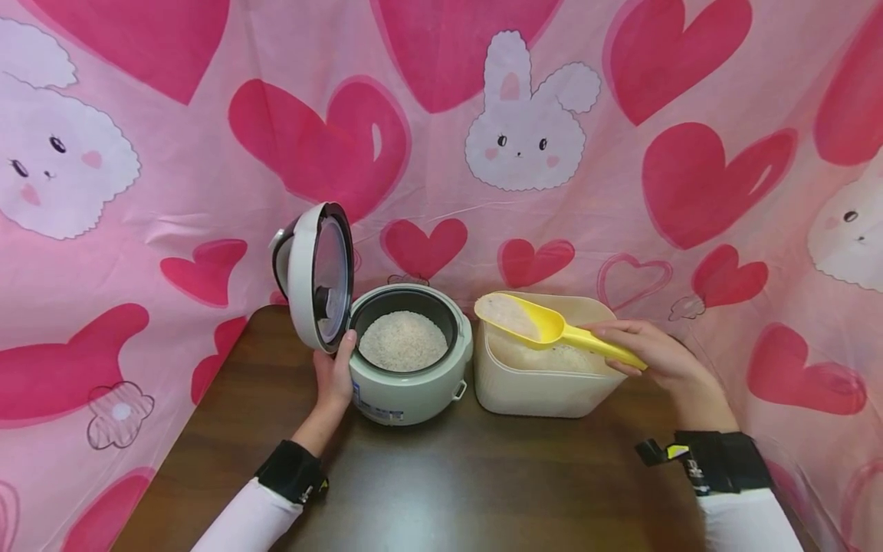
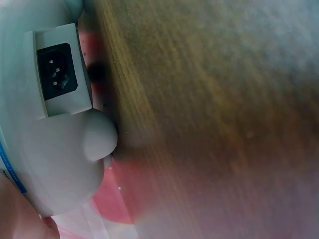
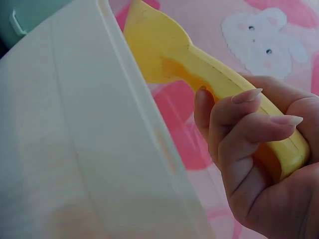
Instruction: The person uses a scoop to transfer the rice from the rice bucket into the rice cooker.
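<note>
My right hand (image 1: pixel 648 353) grips the handle of a yellow scoop (image 1: pixel 549 325), its fingers curled round it in the right wrist view. White rice (image 1: pixel 512 315) fills the scoop's bowl, which is over the left rear part of a cream bin (image 1: pixel 531 392). More rice lies inside that bin. To the left stands a pale green rice cooker (image 1: pixel 410 399) with its lid (image 1: pixel 308 276) raised. Rice (image 1: pixel 403 341) sits in the dark inner pot. My left hand (image 1: pixel 334 377) rests against the cooker's left side, thumb near the rim below the lid; its other fingers are mostly hidden.
Cooker and bin stand side by side on a dark wooden table (image 1: pixel 428 491). A pink cloth (image 1: pixel 428 192) with hearts and rabbits hangs behind and along both sides. The left wrist view shows the cooker's power socket (image 2: pixel 57 72).
</note>
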`<action>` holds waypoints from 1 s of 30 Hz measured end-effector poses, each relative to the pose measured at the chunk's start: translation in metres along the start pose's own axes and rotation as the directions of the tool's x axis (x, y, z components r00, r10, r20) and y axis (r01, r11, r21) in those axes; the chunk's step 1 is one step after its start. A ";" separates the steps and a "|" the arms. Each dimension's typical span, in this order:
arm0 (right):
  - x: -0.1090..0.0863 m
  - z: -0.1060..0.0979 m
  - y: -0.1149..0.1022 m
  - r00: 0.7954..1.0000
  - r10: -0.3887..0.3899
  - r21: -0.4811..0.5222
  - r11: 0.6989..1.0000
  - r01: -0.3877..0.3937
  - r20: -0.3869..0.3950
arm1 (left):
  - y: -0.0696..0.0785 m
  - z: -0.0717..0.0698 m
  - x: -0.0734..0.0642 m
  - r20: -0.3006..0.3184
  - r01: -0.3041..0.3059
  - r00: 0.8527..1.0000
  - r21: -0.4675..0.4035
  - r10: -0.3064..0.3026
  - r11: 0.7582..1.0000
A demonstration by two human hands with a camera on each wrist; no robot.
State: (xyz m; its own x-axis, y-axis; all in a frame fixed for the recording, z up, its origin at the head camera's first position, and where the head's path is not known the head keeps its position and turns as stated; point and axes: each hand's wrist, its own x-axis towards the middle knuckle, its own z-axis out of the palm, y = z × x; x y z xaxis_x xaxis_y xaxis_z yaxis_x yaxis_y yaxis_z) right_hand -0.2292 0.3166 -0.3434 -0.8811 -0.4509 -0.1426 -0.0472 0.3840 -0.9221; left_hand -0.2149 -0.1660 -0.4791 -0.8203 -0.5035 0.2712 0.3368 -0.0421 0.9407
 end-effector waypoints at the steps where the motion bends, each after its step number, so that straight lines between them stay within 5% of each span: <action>1: 0.002 0.002 -0.003 1.000 0.002 -0.001 1.000 -0.002 0.005 | 0.000 0.000 0.001 0.001 0.000 1.000 0.003 0.000 1.000; 11: 0.029 0.027 -0.038 0.998 0.014 0.045 0.999 -0.017 0.067 | 0.001 0.000 0.001 -0.001 0.021 1.000 0.013 -0.021 1.000; 30: 0.056 0.072 -0.109 0.998 -0.033 -0.258 0.965 0.046 0.054 | 0.003 0.000 0.000 -0.004 0.031 1.000 0.021 -0.031 0.999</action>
State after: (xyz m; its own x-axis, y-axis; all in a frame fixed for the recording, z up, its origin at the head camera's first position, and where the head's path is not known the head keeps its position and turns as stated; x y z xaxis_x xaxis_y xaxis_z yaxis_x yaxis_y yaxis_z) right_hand -0.2394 0.1918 -0.2763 -0.8522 -0.5063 -0.1319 -0.2071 0.5580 -0.8036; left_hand -0.2138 -0.1657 -0.4766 -0.8285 -0.5052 0.2415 0.3019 -0.0397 0.9525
